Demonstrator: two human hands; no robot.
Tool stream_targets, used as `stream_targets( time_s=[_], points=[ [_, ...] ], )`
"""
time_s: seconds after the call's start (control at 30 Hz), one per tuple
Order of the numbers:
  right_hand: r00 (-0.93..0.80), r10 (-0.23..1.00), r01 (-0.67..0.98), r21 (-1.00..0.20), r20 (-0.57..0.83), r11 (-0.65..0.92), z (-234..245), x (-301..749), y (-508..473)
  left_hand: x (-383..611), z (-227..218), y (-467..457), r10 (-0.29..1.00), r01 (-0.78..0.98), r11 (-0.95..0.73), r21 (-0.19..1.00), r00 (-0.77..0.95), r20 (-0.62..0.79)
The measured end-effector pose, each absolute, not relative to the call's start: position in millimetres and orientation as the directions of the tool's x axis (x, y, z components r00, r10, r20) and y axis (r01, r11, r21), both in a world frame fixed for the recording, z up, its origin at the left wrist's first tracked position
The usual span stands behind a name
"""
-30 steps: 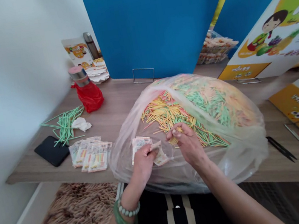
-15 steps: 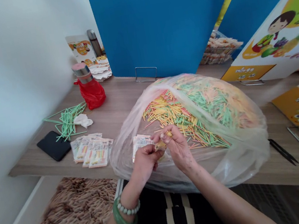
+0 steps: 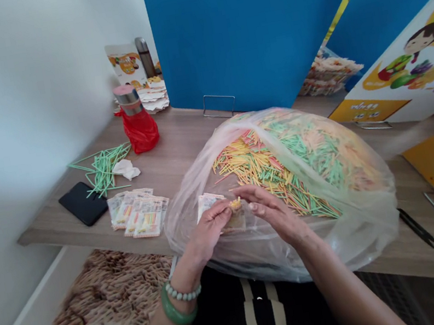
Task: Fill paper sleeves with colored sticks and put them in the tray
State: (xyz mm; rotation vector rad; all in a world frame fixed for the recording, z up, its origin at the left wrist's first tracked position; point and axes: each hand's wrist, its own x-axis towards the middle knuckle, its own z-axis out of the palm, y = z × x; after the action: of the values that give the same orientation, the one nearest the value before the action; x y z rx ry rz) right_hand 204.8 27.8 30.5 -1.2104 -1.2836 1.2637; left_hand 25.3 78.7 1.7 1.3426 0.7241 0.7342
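My left hand is closed in a pinch on a small yellow bundle, which looks like short thin sticks seen end-on. Just right of it, my right hand holds nothing; its fingers are stretched out and apart. Beneath the hands, a printed sachet lies on the clear plastic of a big bag. A heap of short yellow, green and pink sticks spills from the bag's open mouth. What lies under my left fingers is partly hidden.
Several filled sachets overlap at the left, near a black flat case, long green sticks and a crumpled tissue. A flask in a red bag stands behind. Black tweezers lie right. Blue panels rise at the back.
My right hand has let go of the yellow bundle, opened and moved right. My left hand keeps hold of it. The whole view has shifted slightly.
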Motion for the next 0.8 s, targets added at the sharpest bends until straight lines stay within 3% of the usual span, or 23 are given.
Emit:
stream_targets(
  time_s=[0.17, 0.3, 0.4, 0.53, 0.63, 0.7, 0.8],
  points=[
    [0.078, 0.997, 0.313, -0.949, -0.021, -0.044, 16, 199, 28, 20, 3, 77, 0.828, -0.072, 0.078, 0.994, 0.561, -0.024],
    [0.098, 0.990, 0.273, -0.960, 0.100, 0.070, 10, 182, 27, 22, 6, 68, 0.858, -0.139, 0.118, 0.983, 0.513, -0.030],
    [0.053, 0.992, 0.215, -0.972, 0.112, 0.098, 8, 165, 29, 16, 12, 64, 0.886, -0.153, 0.108, 0.982, 0.464, -0.025],
    [-0.048, 0.994, 0.293, -0.950, 0.100, 0.109, 5, 144, 32, -20, 17, 73, 0.954, -0.011, 0.030, 0.999, 0.298, -0.025],
    [0.052, 0.999, 0.610, -0.792, 0.013, -0.021, 3, 137, 37, -62, 9, 100, 1.000, 0.266, -0.023, 0.964, 0.007, 0.022],
    [0.183, 0.982, 0.804, -0.568, -0.045, -0.176, 1, 135, 44, -85, -3, 123, 0.980, 0.582, -0.118, 0.805, -0.061, 0.188],
    [0.276, 0.954, 0.901, -0.314, -0.119, -0.300, -6, 130, 55, -101, -20, 150, 0.969, 0.929, -0.075, 0.362, -0.018, 0.246]
  ],
)
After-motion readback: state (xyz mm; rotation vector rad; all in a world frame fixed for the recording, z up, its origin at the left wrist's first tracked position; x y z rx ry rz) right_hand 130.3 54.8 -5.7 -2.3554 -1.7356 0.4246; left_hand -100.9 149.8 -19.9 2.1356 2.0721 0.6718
